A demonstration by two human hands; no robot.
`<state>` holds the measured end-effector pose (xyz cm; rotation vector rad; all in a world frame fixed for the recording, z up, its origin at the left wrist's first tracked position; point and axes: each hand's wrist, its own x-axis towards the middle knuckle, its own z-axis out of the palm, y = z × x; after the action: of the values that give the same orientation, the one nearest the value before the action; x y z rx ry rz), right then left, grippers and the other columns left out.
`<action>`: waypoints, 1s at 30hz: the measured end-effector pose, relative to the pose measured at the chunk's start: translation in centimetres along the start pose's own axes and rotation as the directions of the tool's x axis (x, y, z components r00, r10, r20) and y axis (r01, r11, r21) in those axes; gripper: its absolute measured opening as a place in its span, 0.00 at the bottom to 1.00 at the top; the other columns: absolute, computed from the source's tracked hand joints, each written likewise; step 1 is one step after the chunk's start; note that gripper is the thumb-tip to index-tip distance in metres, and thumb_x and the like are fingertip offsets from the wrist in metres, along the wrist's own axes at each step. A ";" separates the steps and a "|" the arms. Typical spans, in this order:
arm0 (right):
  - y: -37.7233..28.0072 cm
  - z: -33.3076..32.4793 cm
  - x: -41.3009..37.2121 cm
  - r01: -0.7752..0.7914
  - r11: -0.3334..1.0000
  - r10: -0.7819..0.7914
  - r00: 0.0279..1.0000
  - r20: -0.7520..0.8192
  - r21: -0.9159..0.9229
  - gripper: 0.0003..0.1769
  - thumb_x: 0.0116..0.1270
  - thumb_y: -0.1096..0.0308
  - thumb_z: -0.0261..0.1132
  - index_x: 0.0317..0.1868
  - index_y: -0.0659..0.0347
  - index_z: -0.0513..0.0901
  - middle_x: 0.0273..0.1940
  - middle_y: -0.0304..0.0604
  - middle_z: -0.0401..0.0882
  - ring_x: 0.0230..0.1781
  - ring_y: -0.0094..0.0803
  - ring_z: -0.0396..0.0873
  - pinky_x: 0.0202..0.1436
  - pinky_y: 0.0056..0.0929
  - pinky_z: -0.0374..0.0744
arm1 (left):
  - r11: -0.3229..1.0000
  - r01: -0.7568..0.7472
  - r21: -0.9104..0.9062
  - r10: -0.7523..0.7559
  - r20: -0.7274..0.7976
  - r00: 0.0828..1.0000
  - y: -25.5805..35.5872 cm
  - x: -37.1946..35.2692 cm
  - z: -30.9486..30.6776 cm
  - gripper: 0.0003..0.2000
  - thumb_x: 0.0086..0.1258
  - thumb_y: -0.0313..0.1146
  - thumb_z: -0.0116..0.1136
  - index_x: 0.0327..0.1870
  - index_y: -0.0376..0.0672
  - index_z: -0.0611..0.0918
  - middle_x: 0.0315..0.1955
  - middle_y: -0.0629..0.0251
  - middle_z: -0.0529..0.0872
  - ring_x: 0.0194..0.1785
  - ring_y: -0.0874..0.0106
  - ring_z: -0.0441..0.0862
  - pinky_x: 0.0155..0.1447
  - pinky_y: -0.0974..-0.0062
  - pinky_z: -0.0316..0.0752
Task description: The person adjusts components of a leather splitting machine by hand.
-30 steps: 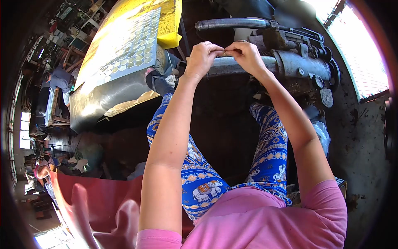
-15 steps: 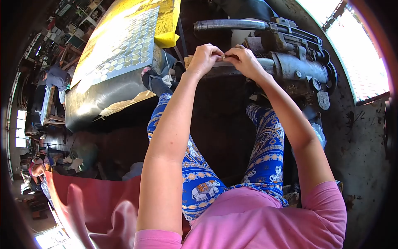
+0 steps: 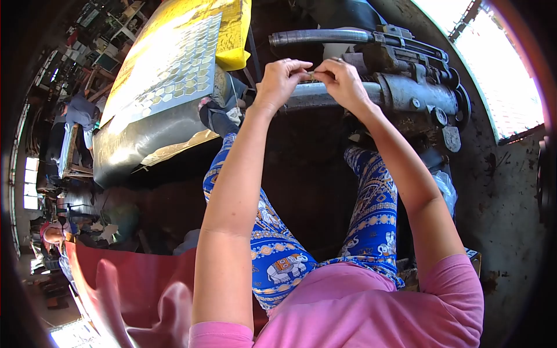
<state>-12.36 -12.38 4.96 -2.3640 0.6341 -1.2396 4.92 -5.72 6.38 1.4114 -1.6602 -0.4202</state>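
Observation:
My left hand (image 3: 279, 83) and my right hand (image 3: 343, 84) meet in front of me, fingertips pinched close together. Between them is a small pale piece (image 3: 311, 75), too small and too covered by the fingers to name. Both hands are above the long metal arm (image 3: 313, 95) of an old machine (image 3: 415, 95). A second metal arm (image 3: 319, 37) runs behind them, roughly parallel to the first.
Left stands a worktable with a yellow cover (image 3: 235, 35), a sheet of hexagon pieces (image 3: 191, 69) and black sheeting (image 3: 125, 148). Glossy red sheet material (image 3: 139, 284) lies lower left. One person (image 3: 81, 113) bends over a bench; another person (image 3: 55, 232) is below.
My left hand has shifted slightly left and its fingers have straightened a little. My right hand stays nearly in place, still pinching. The view has moved slightly.

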 end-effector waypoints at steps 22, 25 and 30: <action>-0.4 1.3 -1.1 -0.060 0.997 0.058 0.998 -0.040 -0.045 0.02 0.56 0.80 0.64 0.28 0.67 0.78 0.31 0.55 0.77 0.36 0.54 0.78 0.40 0.45 0.76 | 0.960 -0.200 0.194 0.200 0.023 0.980 -1.4 -0.1 1.2 0.09 0.59 0.21 0.62 0.39 0.39 0.88 0.34 0.59 0.86 0.41 0.65 0.85 0.49 0.72 0.79; 0.4 3.4 -2.6 -0.061 0.995 0.055 0.996 -0.074 -0.077 0.02 0.56 0.80 0.65 0.29 0.67 0.79 0.32 0.56 0.77 0.37 0.55 0.78 0.41 0.47 0.76 | 0.943 -0.153 0.296 0.121 0.123 0.985 -1.7 -0.7 1.2 0.09 0.59 0.22 0.63 0.39 0.41 0.89 0.38 0.58 0.85 0.45 0.61 0.83 0.52 0.71 0.78; 0.4 1.9 -1.8 -0.060 0.998 0.059 0.993 -0.107 -0.004 0.03 0.56 0.79 0.66 0.29 0.66 0.80 0.29 0.53 0.78 0.33 0.52 0.79 0.38 0.43 0.76 | 0.933 -0.198 0.302 0.240 -0.110 0.964 -2.8 1.3 -1.5 0.11 0.62 0.23 0.62 0.44 0.46 0.89 0.44 0.59 0.85 0.49 0.65 0.82 0.55 0.72 0.76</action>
<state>-11.77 -11.49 2.55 -2.2798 0.7383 -1.3460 7.86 -7.33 5.68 1.4045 -1.7857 0.0562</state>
